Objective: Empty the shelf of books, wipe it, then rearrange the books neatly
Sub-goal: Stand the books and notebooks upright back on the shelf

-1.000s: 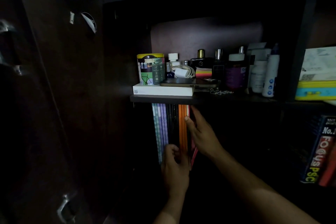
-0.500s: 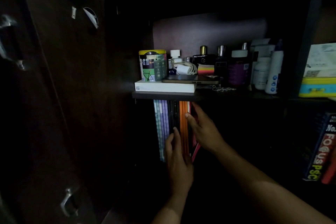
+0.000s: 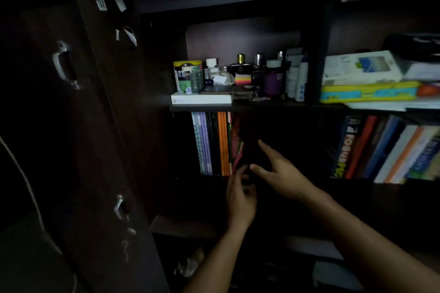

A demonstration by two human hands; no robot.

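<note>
A row of thin upright books (image 3: 212, 145), with teal, purple, black and orange spines and a red-pink one at the right end, stands at the left of a dark shelf compartment (image 3: 190, 197). My left hand (image 3: 240, 195) hovers just below and right of the row, its fingertips near the foot of the red-pink book, fingers loosely curled, nothing seen in them. Right of the row, my right hand (image 3: 278, 171) reaches into the dark empty part of the compartment with forefinger and thumb stretched out, apart from the books.
The shelf above (image 3: 262, 107) carries a white box (image 3: 202, 98), a yellow-lidded tin (image 3: 188, 76) and several bottles (image 3: 273, 76). The right compartment holds leaning books (image 3: 381, 150). An open cabinet door (image 3: 95, 126) with metal handles stands at the left.
Both hands have come off the book spines and drawn back and down. The camera has pulled back, showing more shelves.
</note>
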